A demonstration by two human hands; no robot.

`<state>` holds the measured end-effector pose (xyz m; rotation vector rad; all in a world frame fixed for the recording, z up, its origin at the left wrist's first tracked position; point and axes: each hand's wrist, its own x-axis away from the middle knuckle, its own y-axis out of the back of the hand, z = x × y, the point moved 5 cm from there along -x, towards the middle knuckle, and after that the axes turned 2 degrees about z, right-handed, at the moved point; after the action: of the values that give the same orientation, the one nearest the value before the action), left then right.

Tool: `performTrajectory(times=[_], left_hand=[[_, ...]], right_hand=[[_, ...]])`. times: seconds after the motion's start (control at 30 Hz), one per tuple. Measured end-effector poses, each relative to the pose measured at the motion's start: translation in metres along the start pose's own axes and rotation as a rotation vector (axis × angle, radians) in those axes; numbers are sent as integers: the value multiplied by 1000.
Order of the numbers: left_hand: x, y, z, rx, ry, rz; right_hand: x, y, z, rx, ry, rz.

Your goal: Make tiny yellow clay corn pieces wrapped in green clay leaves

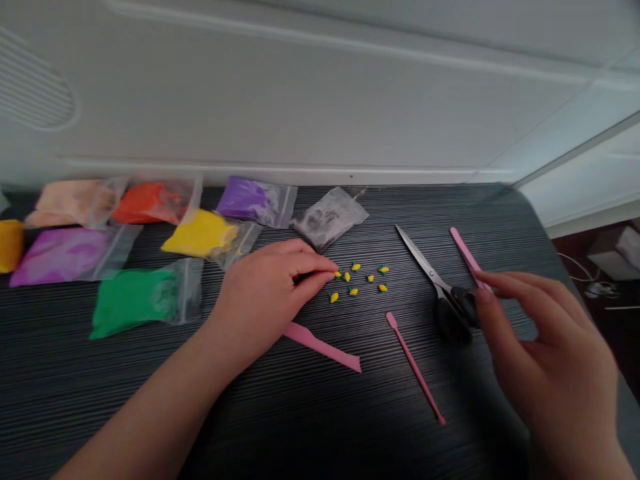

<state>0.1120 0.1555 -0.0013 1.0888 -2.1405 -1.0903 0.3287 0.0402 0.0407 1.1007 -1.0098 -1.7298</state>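
Observation:
My left hand [273,293] lies on the dark table, its fingers stretched together toward several tiny yellow clay pieces with green tips [361,280]; the fingertips touch the nearest one. Under its wrist lies a flat pink clay knife [325,348]. My right hand [540,353] hovers at the right, fingers loosely spread, fingertips just above the black handles of the scissors [440,287]. It holds nothing I can see.
A thin pink modelling stick [415,367] lies between the hands, another pink tool [465,253] beyond the scissors. Zip bags of clay line the back left: green [135,300], yellow [205,233], purple [250,200], orange [150,203], pink [65,253], grey [327,217]. The table [300,413] meets a white wall.

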Motion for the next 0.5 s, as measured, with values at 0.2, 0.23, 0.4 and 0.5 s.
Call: performTrajectory(times=[0.2, 0.23, 0.4, 0.5], left_hand=[[0, -3, 7, 4, -99, 16], [1, -3, 8, 3, -113, 12], [3, -4, 10, 15, -148, 17], [4, -4, 9, 11, -155, 20]], right_hand=[[-13, -5, -37, 74, -186, -46], [-13, -10, -40, 90, -202, -15], [-15, -24, -50, 128, -252, 82], [-16, -24, -55, 153, -290, 94]])
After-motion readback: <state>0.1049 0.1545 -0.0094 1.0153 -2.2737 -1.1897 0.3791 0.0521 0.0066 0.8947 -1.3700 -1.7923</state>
